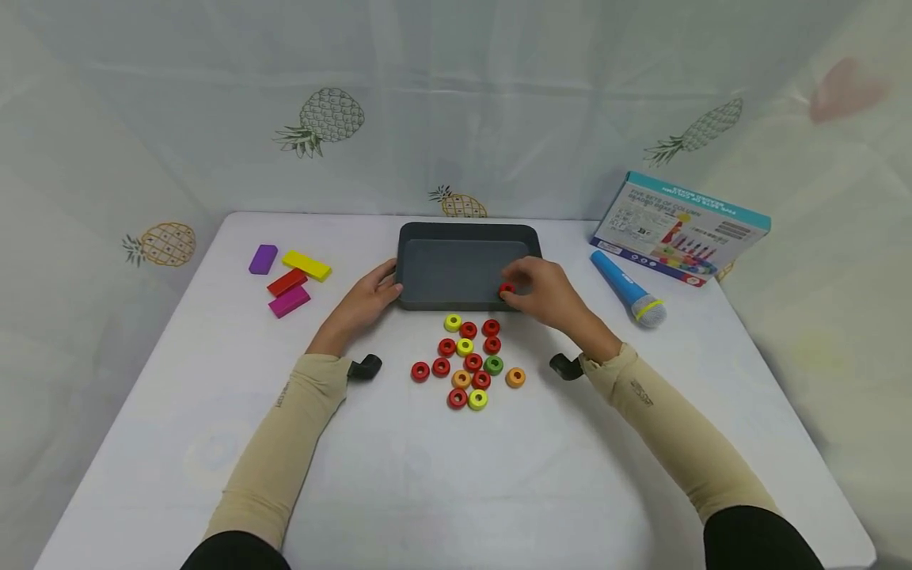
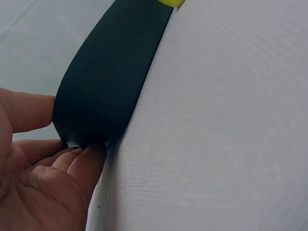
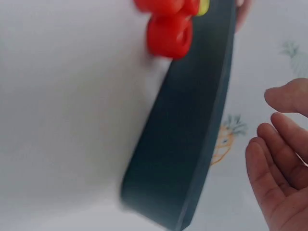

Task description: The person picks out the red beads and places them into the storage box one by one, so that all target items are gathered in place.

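A dark grey rectangular tray (image 1: 467, 305) stands near the table's far edge. At its left end my left hand (image 1: 366, 299) grips the tray wall (image 2: 108, 72), thumb at the rim and fingers low at the corner. Over the tray's front right corner is my right hand (image 1: 545, 291). A red ring (image 1: 507, 290) shows between its thumb and fingertips in the head view. In the right wrist view the thumb and fingers (image 3: 262, 168) are apart with nothing visible between them. Several small red, yellow, orange and green rings (image 1: 473, 362) lie in front of the tray.
Purple, yellow, red and magenta blocks (image 1: 290, 302) lie at the left. To the right are a blue toy microphone (image 1: 620, 281) and a printed box (image 1: 684, 229) leaning near the table's far right edge. A pineapple-print curtain (image 1: 499, 103) hangs behind the white table (image 1: 399, 491).
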{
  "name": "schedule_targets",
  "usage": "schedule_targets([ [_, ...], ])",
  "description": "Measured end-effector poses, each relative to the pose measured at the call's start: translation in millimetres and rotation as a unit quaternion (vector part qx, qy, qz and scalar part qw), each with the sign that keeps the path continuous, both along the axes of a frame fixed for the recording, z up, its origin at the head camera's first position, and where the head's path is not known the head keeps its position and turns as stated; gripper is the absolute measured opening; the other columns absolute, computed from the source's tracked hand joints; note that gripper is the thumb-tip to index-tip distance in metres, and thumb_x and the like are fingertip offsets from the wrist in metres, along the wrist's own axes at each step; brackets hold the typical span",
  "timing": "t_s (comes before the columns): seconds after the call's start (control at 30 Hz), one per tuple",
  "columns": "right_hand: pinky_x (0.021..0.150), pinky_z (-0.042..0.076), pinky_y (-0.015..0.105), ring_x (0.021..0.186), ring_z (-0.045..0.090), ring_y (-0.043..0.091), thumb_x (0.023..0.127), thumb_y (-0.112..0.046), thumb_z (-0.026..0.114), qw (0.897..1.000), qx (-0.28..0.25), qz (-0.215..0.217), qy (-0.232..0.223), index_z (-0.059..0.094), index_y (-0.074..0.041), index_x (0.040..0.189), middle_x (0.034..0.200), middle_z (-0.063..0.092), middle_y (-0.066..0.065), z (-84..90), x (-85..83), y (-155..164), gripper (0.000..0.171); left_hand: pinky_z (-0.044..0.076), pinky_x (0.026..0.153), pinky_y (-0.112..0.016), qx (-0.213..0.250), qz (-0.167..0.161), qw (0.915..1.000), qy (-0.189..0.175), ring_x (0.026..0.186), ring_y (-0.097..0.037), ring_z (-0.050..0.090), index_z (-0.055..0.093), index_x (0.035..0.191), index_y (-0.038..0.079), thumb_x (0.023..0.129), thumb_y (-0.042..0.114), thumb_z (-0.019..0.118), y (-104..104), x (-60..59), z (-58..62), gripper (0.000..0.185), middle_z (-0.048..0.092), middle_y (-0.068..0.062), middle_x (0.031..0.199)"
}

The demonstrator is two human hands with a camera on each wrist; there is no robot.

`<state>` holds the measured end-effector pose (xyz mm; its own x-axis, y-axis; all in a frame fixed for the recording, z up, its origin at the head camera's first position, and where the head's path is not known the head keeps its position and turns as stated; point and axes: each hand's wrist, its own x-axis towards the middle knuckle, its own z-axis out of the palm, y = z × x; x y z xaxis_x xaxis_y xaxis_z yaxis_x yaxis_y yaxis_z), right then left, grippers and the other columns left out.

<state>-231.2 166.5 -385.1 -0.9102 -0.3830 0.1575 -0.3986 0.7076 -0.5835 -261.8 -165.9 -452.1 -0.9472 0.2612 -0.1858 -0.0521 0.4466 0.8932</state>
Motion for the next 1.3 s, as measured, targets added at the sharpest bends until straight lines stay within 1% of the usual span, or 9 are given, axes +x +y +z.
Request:
schedule_targets([
  [0.07,0.091,0.058,0.048,0.104,0.067,0.032,0.089,-0.011,0.077,1.0,-0.001,0.012,-0.007,0.069,0.001,0.119,0.116,0.069,0.016,2.3,5.0,-3,0.034,0.024,0.127,-0.046,0.004,-0.001,1.0,-0.003,0.152,-0.024,0.035,0.019,0.164,0.022,0.106,0.026,0.053,0,-0.2,-0.5,0.067,0.027,-0.005,0.168],
  [0.23,0.089,0.059,0.044,0.099,0.068,0.029,0.086,-0.011,0.08,0.998,0.022,0.041,-0.032,0.071,-0.001,0.116,0.112,0.071,0.015,1.0,18.4,-8,0.032,0.024,0.127,-0.046,0.001,-0.002,1.0,-0.003,0.151,-0.024,0.036,0.019,0.164,0.023,0.106,0.026,0.053,1,-0.1,0.8,0.067,0.028,-0.005,0.168],
  [0.33,0.087,0.06,0.042,0.098,0.067,0.027,0.085,-0.011,0.081,0.997,0.035,0.047,-0.05,0.073,-0.002,0.113,0.109,0.072,0.013,-3.5,26.6,-9,0.031,0.024,0.127,-0.046,-0.006,-0.003,1.0,0.002,0.151,-0.025,0.037,0.019,0.164,0.024,0.106,0.027,0.053,1,-0.1,3.1,0.067,0.028,-0.005,0.168],
  [0.43,0.086,0.06,0.04,0.098,0.066,0.025,0.085,-0.013,0.08,0.996,0.04,0.05,-0.068,0.073,-0.003,0.113,0.109,0.073,0.011,-10.2,33.2,-9,0.031,0.024,0.127,-0.046,-0.012,-0.002,0.9999,0.002,0.151,-0.024,0.038,0.019,0.163,0.025,0.106,0.028,0.053,1,-0.7,4.0,0.067,0.028,-0.005,0.168],
  [0.63,0.083,0.06,0.037,0.095,0.067,0.022,0.084,-0.011,0.081,0.994,0.038,0.06,-0.081,0.074,-0.003,0.112,0.106,0.074,0.009,-21.0,41.7,-9,0.03,0.023,0.127,-0.046,-0.011,0.001,0.9999,-0.007,0.152,-0.023,0.035,0.018,0.164,0.025,0.106,0.029,0.052,0,-0.9,3.6,0.067,0.027,-0.004,0.168],
  [0.77,0.082,0.06,0.036,0.093,0.066,0.02,0.083,-0.013,0.082,0.994,0.042,0.056,-0.081,0.075,-0.004,0.109,0.103,0.073,0.007,-27.3,43.5,-9,0.028,0.022,0.127,-0.046,-0.001,0.002,0.9999,-0.01,0.152,-0.023,0.034,0.018,0.164,0.024,0.106,0.028,0.052,-1,0.3,4.0,0.067,0.027,-0.004,0.168],
  [0.93,0.081,0.06,0.034,0.092,0.067,0.018,0.084,-0.016,0.082,0.993,0.051,0.052,-0.095,0.075,-0.004,0.11,0.103,0.074,0.007,-32.8,43.5,-8,0.03,0.023,0.127,-0.045,0.0,0.003,0.9999,-0.01,0.152,-0.023,0.035,0.018,0.164,0.024,0.106,0.028,0.052,0,1.3,4.0,0.067,0.027,-0.004,0.168],
  [1.13,0.079,0.061,0.033,0.091,0.068,0.017,0.085,-0.014,0.081,0.992,0.055,0.052,-0.099,0.074,-0.005,0.111,0.103,0.074,0.007,-34.0,43.4,-8,0.028,0.026,0.126,-0.044,-0.002,0.003,1.0,-0.005,0.151,-0.024,0.037,0.019,0.164,0.024,0.106,0.029,0.052,0,1.2,2.6,0.067,0.027,-0.005,0.168],
  [1.3,0.08,0.06,0.034,0.091,0.068,0.018,0.085,-0.012,0.08,0.992,0.045,0.056,-0.105,0.074,-0.004,0.11,0.102,0.073,0.007,-34.2,43.6,-9,0.027,0.027,0.125,-0.043,0.018,-0.011,0.9997,0.009,0.151,-0.024,0.037,0.019,0.164,0.02,0.106,0.024,0.052,-1,-1.3,-1.0,0.066,0.028,-0.007,0.168],
])
